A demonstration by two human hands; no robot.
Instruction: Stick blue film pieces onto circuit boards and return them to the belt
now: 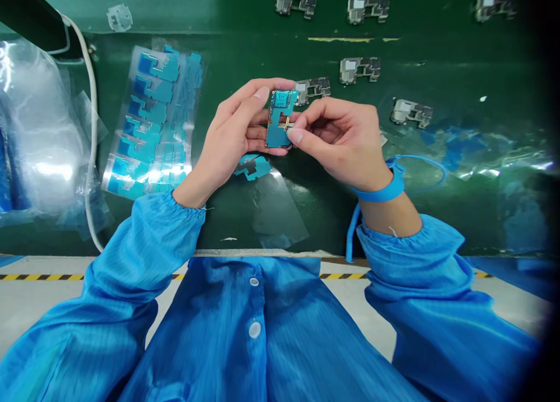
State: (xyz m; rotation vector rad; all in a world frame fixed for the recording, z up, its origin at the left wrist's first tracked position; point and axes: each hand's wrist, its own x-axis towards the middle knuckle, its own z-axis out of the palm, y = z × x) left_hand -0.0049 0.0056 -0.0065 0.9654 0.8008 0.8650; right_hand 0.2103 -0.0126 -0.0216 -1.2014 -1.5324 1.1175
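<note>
A small phone circuit board, partly covered with blue film, is held upright above the green bench. My left hand grips it from the left, thumb at its upper left edge and fingers behind it. At its lower right edge, the thumb and index finger of my right hand are pinched together against the board; whether film is between them is hidden. A blue wrist strap with a coiled cord circles my right wrist. Below the board lies a loose blue film piece on a clear sheet.
A sheet of blue die-cut films lies left of my hands. Several circuit boards are spread at the back and right. A white cable and clear plastic bags occupy the left side. The bench edge runs before me.
</note>
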